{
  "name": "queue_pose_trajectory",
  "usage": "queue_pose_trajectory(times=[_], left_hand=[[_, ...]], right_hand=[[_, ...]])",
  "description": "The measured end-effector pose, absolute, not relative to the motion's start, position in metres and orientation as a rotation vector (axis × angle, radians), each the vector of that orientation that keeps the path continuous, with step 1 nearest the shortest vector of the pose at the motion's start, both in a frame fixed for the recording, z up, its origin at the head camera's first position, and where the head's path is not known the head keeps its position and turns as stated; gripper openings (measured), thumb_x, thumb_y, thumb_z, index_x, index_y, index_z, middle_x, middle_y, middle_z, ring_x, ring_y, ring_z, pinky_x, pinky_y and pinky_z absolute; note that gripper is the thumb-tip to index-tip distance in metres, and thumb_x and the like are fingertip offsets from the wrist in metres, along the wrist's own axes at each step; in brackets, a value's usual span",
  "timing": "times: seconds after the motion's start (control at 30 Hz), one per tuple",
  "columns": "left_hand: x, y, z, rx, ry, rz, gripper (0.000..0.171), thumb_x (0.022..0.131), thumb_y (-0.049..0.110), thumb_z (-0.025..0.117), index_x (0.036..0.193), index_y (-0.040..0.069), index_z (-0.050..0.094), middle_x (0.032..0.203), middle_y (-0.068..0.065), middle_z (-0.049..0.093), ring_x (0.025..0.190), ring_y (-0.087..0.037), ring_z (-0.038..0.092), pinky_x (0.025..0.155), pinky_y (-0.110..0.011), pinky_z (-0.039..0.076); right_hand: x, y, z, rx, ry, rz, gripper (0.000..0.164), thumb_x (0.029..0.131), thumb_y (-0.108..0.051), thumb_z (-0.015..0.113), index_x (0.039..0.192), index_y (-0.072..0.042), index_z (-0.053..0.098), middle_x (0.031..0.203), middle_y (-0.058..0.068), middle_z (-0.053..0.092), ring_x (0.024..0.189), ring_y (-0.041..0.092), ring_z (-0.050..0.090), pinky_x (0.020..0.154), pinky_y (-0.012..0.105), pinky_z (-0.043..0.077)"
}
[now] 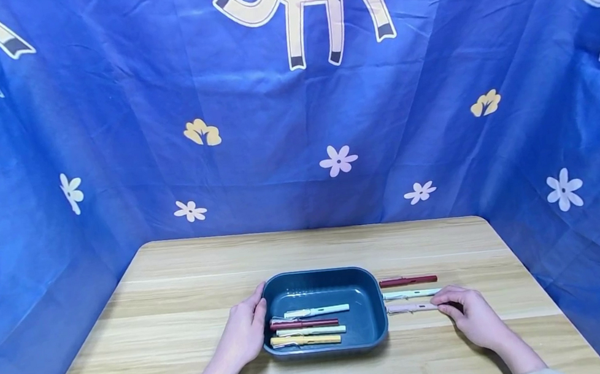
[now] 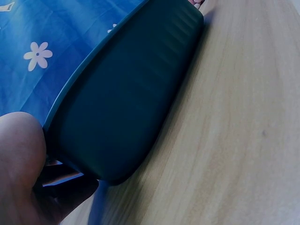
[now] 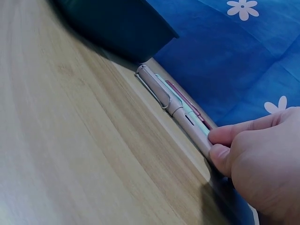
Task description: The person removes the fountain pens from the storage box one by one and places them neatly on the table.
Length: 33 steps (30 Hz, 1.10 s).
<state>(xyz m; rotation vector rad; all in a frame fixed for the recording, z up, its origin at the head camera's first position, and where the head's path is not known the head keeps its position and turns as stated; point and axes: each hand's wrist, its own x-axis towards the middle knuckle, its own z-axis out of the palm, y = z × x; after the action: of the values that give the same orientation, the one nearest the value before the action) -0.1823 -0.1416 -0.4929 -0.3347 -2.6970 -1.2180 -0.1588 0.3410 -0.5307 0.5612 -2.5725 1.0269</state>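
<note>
A dark teal rectangular box (image 1: 330, 351) stands on the table, with my left hand (image 1: 246, 327) gripping its left side. In the left wrist view the box's outer wall (image 2: 117, 93) fills the middle, beside the thumb and fingers. Inside lie a pale blue pen (image 1: 320, 311), a dark red pen (image 1: 315, 323), a pale green pen (image 1: 316, 331) and a yellow pen (image 1: 312, 340). My right hand (image 1: 470, 312) pinches the right end of a pale pink pen (image 3: 180, 114) between thumb and forefinger. Its clip end points toward the box.
Right of the box, beyond the pink pen, lie a mint pen (image 1: 409, 293) and another dark red pen (image 1: 411, 281), roughly parallel. The wood-grain table (image 1: 178, 287) has rounded far corners. A blue patterned cloth (image 1: 276, 171) hangs around its back and sides.
</note>
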Motion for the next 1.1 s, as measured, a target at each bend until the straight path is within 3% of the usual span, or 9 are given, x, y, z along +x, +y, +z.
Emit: queue_pose_trajectory(times=[0.47,1.1], left_hand=[[-0.182,-0.142,-0.491,-0.32,-2.709,-1.221,0.045,0.112,0.009,0.049,0.153,-0.008,0.048,0.149,-0.028,0.053,0.137,-0.042,0.053,0.116,-0.054,0.039],[-0.182,-0.141,-0.492,-0.326,-2.7,-1.231,0.044,0.111,0.008,0.049,0.152,-0.01,0.048,0.15,-0.027,0.051,0.138,-0.041,0.052,0.116,-0.053,0.039]], right_hand=[[-0.162,0.342,-0.537,0.631,-2.514,1.03,0.039,0.081,0.021,0.078,0.098,-0.014,0.082,0.102,-0.006,0.075,0.095,0.015,0.071,0.091,0.004,0.046],[-0.16,0.34,-0.509,0.526,-2.519,1.175,0.022,0.088,0.007,0.08,0.107,-0.005,0.081,0.109,-0.001,0.077,0.102,0.014,0.071,0.093,0.007,0.048]])
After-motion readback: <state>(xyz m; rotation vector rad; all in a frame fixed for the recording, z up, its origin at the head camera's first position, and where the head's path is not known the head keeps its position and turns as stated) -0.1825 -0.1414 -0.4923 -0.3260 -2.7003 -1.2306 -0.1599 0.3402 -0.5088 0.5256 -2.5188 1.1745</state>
